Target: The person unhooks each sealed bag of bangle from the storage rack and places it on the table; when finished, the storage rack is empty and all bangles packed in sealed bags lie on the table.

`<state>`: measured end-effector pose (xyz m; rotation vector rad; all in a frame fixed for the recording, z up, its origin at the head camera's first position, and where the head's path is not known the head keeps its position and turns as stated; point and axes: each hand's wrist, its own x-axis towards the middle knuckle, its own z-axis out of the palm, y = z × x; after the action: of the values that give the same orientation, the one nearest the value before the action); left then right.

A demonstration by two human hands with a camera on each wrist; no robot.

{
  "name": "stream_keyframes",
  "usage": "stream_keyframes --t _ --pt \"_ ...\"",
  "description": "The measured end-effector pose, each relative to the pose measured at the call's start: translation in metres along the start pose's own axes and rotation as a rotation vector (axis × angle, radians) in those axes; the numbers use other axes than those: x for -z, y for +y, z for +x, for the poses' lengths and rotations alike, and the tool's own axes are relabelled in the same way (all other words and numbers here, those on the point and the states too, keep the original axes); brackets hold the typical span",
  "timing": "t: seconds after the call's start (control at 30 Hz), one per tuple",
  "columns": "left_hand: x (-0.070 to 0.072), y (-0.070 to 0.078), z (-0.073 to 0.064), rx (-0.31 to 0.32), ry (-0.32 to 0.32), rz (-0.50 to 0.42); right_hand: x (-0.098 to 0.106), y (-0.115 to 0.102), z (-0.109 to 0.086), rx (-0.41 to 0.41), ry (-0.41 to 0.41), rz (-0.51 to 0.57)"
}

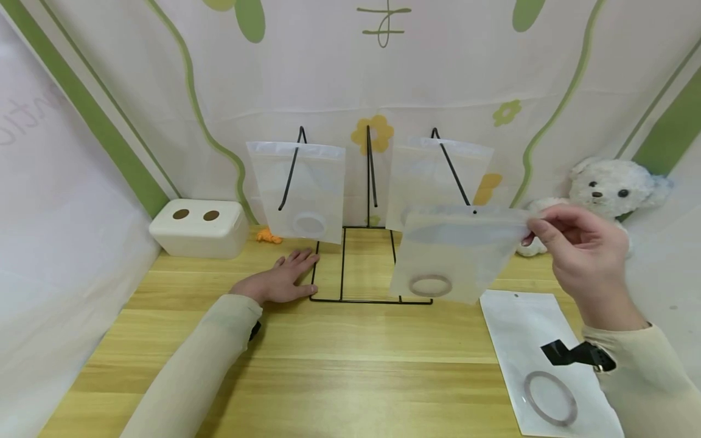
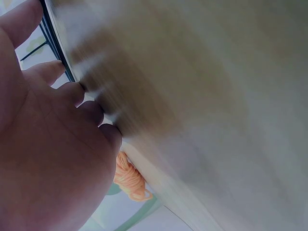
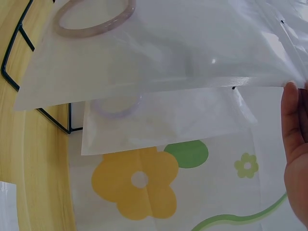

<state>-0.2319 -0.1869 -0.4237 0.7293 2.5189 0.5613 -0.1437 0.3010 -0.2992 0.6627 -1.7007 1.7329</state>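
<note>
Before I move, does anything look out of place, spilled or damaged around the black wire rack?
No spill or damage shows, and the rack stands upright. At most, the small orange cord bundle between the white rectangular box and the rack may be stray, being unlike the translucent plastic pouches hanging there.

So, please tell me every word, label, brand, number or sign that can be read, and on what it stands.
"ntic", perhaps: faint cursive letters on the white fabric at left.
Green line-drawn sign on the white patterned fabric backdrop: cut off, unreadable.
Translucent white plastic bags: no readable text.
</note>
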Motion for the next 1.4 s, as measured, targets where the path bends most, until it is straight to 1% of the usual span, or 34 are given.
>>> stream_keyframes --t 0.23,0.37,0.5,0.6,0.67,0.73,0.83,0.87,0.9,0.97,1.03,1.07,1.13,1.2,1.33,1.4 --pt "-0.001 0.001 0.002 -0.005 0.003 0.002 0.006 -0.009 -0.007 -0.011 0.004 0.038" --pt "0.000 0.001 0.002 -0.001 -0.001 0.003 0.009 -0.016 -0.015 -0.057 -0.013 0.000" --pt "0.000 0.000 0.002 0.001 -0.002 0.004 0.011 -0.022 -0.023 -0.108 -0.055 -0.050" --pt "0.000 -0.001 0.002 0.003 -0.001 0.005 0.012 -0.021 -0.028 -0.112 -0.103 -0.031" --pt "0.000 -0.001 0.002 0.004 -0.002 0.004 0.012 -0.019 -0.031 -0.133 -0.136 -0.031" --pt "0.000 -0.001 0.002 0.006 -0.002 0.006 0.014 -0.016 -0.034 -0.176 -0.164 -0.062" --pt "0.000 -0.001 0.003 0.003 -0.002 0.011 0.015 -0.011 -0.037 -0.263 -0.186 -0.207" --pt "-0.001 -0.001 0.003 0.002 -0.002 0.012 0.016 -0.010 -0.037 -0.288 -0.189 -0.274" --pt "-0.001 0.000 0.003 0.001 -0.002 0.011 0.016 -0.008 -0.037 -0.311 -0.188 -0.345" --pt "-0.001 0.000 0.003 -0.002 -0.004 0.011 0.017 -0.004 -0.036 -0.359 -0.179 -0.444" --pt "0.000 0.000 0.004 0.001 -0.006 0.011 0.018 0.001 -0.033 -0.398 -0.170 -0.522" --pt "0.000 0.000 0.004 0.001 -0.007 0.012 0.019 0.005 -0.031 -0.411 -0.168 -0.544" --pt "0.000 -0.001 0.005 0.000 -0.006 0.013 0.020 0.012 -0.028 -0.435 -0.169 -0.555" --pt "0.000 -0.001 0.005 0.004 -0.008 0.013 0.021 0.021 -0.025 -0.438 -0.184 -0.546" --pt "0.000 -0.001 0.004 0.011 -0.013 0.008 0.023 0.041 -0.023 -0.451 -0.235 -0.516" --pt "0.000 -0.001 0.004 0.016 -0.017 0.012 0.024 0.050 -0.023 -0.479 -0.253 -0.504"
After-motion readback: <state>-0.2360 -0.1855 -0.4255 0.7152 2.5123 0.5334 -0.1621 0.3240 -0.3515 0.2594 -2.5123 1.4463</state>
